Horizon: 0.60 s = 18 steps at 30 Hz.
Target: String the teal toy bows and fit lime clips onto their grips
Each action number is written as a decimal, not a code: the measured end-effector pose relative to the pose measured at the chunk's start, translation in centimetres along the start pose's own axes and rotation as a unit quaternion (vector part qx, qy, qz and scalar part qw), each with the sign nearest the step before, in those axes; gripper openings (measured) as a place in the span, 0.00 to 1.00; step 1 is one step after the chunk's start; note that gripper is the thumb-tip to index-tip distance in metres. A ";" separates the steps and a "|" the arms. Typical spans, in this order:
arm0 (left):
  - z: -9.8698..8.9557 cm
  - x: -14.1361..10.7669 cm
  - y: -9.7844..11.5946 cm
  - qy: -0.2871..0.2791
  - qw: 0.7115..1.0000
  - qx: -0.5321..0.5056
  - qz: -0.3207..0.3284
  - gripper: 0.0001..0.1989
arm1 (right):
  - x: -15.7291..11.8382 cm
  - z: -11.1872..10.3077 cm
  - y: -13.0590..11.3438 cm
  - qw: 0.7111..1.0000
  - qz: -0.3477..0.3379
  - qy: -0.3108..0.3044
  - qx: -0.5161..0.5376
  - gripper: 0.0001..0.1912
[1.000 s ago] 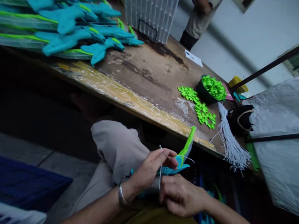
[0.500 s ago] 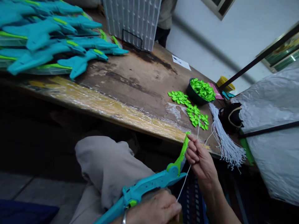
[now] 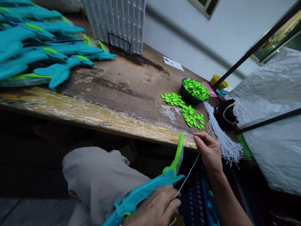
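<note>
A turquoise plastic body (image 3: 141, 191), which looks like part of a toy crossbow, lies slanted over my lap. A lime-green arm (image 3: 179, 150) rises from its round joint. My right hand (image 3: 209, 150) pinches a white cord (image 3: 191, 169) just right of the arm's tip, and a short stretch of cord runs between tip and fingers. Lower down, my left hand (image 3: 156, 202) is closed on the same cord and lies against the turquoise body. Its palm side is hidden, so I cannot tell how firmly it grips the body.
On the worn wooden table (image 3: 131, 84), a dark bowl (image 3: 191, 99) holds small green pieces, with loose green pieces (image 3: 191, 116) beside it. A bundle of white cords (image 3: 222, 138) hangs over the edge. Turquoise toys (image 3: 58, 67) are piled at left, near a ribbed clear panel (image 3: 117, 25).
My right hand has moved away from the green arm's tip to the right, and cord now stretches between them. My left hand has shifted slightly up along the body. The view has turned a little.
</note>
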State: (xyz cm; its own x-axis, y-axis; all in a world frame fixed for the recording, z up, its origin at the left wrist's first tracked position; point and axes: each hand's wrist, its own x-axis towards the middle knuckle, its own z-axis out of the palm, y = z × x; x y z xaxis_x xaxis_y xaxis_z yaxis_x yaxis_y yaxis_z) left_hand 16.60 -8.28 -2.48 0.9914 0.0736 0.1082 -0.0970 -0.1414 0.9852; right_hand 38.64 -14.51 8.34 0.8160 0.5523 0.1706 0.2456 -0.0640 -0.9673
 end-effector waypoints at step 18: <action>-1.8 14.9 -2.1 0.120 0.865 -0.433 -0.222 0.20 | 1.0 -1.4 4.1 0.913 -0.245 -0.035 -0.325 0.07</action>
State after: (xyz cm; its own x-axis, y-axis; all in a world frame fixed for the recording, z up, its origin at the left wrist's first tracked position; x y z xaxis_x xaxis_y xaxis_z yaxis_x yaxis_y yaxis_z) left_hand 31.44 -5.08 -2.72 0.9109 0.1486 -0.3851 0.1567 0.7386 0.6557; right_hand 41.17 -15.38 4.75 0.4942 0.6978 0.5185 0.8495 -0.2608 -0.4587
